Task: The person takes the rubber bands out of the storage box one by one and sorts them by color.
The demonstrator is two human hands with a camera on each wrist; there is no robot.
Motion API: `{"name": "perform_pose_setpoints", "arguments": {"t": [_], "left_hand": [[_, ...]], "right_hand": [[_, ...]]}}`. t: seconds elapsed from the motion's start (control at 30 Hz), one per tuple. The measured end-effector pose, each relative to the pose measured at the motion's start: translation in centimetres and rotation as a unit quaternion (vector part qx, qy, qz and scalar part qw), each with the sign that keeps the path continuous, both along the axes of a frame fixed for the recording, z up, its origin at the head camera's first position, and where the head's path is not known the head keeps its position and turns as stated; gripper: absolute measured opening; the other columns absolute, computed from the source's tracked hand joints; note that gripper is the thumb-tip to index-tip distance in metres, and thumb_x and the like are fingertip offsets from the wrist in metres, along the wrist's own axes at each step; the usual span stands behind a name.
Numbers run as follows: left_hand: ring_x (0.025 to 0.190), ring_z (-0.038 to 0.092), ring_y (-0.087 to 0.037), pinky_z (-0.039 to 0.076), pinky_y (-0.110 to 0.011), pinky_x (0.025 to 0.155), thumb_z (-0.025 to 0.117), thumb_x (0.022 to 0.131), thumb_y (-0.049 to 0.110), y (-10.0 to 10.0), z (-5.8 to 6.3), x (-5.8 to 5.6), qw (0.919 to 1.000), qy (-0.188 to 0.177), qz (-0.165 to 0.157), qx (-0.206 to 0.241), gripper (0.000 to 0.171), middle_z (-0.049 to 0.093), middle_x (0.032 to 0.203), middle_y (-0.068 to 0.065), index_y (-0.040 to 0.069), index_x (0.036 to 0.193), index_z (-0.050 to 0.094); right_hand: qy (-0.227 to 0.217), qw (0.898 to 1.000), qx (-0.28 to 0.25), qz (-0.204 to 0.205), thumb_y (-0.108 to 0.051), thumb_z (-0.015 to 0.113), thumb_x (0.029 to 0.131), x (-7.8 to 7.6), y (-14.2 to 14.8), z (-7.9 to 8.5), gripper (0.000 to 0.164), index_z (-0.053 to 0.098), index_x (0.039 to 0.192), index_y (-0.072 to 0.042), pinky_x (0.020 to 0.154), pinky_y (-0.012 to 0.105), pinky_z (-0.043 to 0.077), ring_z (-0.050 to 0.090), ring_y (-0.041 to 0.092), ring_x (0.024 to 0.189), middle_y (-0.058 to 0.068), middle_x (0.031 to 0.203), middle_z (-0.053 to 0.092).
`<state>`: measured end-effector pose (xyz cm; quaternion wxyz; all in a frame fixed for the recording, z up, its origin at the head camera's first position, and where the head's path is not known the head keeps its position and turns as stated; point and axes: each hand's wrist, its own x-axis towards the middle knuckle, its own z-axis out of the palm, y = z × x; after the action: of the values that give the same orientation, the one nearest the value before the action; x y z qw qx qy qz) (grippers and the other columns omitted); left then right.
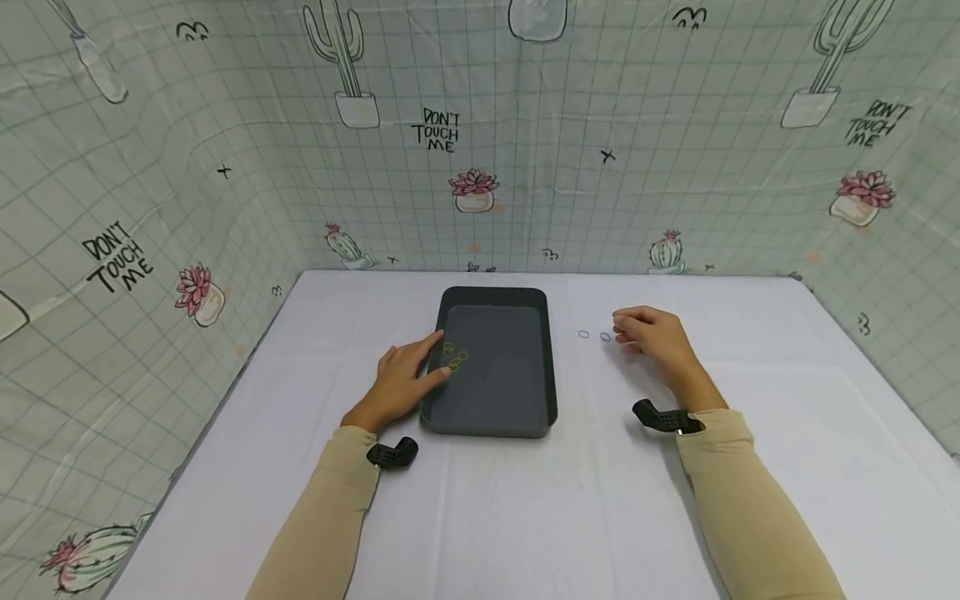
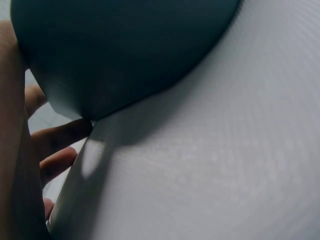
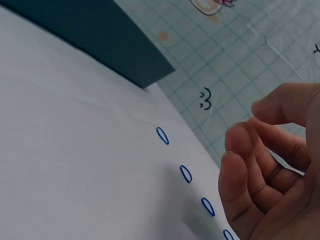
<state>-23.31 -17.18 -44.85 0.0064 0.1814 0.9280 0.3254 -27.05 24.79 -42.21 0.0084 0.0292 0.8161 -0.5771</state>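
Observation:
A dark grey rectangular tray (image 1: 495, 375) lies on the white table. My left hand (image 1: 405, 372) grips its left side, thumb over the rim and the other fingers against the outer wall. Inside the tray, near that thumb, lie several thin yellow rings (image 1: 462, 356). In the left wrist view, fingers (image 2: 62, 140) touch the low edge of the tray. To the right of the tray, my right hand (image 1: 651, 337) hovers above the table, loosely curled, nothing visible in it. Several small blue rings (image 3: 186, 174) lie in a row beside and below its fingertips in the right wrist view.
The white table (image 1: 495, 508) has its far edge against a hanging grid-patterned cloth (image 1: 570, 108) printed with cacti, which also rises along the left and right sides. Each wrist carries a black camera mount (image 1: 663, 417) over a tan sleeve.

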Motion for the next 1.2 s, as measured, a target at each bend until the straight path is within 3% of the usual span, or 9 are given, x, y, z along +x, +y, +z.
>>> {"name": "perform_pose_setpoints", "arguments": {"t": [0.2,0.47,0.9,1.2], "left_hand": [[0.146,0.028,-0.035,0.001,-0.058,0.119,0.054,0.099,0.048,0.0,0.3,0.0,1.0000,-0.001,0.000,-0.001,0.071,0.036,0.159,-0.012,0.021,0.160,0.030],[0.145,0.029,-0.037,0.002,-0.059,0.118,0.053,0.099,0.049,0.1,0.1,-0.1,1.0000,0.007,0.000,0.004,0.072,0.038,0.157,-0.014,0.019,0.160,0.031],[0.145,0.029,-0.035,0.003,-0.059,0.118,0.053,0.099,0.050,0.4,0.2,-0.2,1.0000,0.003,0.004,-0.006,0.071,0.038,0.158,-0.011,0.022,0.160,0.031],[0.145,0.030,-0.035,0.003,-0.059,0.118,0.056,0.098,0.049,0.3,0.1,0.0,1.0000,0.005,0.004,-0.001,0.072,0.038,0.158,-0.011,0.021,0.160,0.032]], "right_hand": [[0.002,1.000,-0.019,0.021,-0.029,0.064,0.100,0.0,-1.0,0.4,0.048,0.059,0.130,0.008,0.074,0.024,0.056,0.065,0.011,0.086,0.017,0.111,0.067],[0.012,0.999,-0.026,0.034,-0.027,0.064,0.100,-0.2,-2.2,0.4,0.045,0.060,0.128,0.009,0.074,0.024,0.056,0.064,0.014,0.086,0.009,0.104,0.067],[-0.009,0.995,-0.044,0.088,-0.017,0.062,0.099,-0.9,-6.1,1.7,0.038,0.061,0.128,0.009,0.073,0.029,0.057,0.065,0.019,0.088,0.016,0.107,0.067],[-0.008,0.992,-0.022,0.126,-0.020,0.064,0.098,-1.3,-9.4,2.0,0.036,0.065,0.126,0.003,0.077,0.033,0.056,0.065,0.025,0.093,0.020,0.115,0.066]]}}
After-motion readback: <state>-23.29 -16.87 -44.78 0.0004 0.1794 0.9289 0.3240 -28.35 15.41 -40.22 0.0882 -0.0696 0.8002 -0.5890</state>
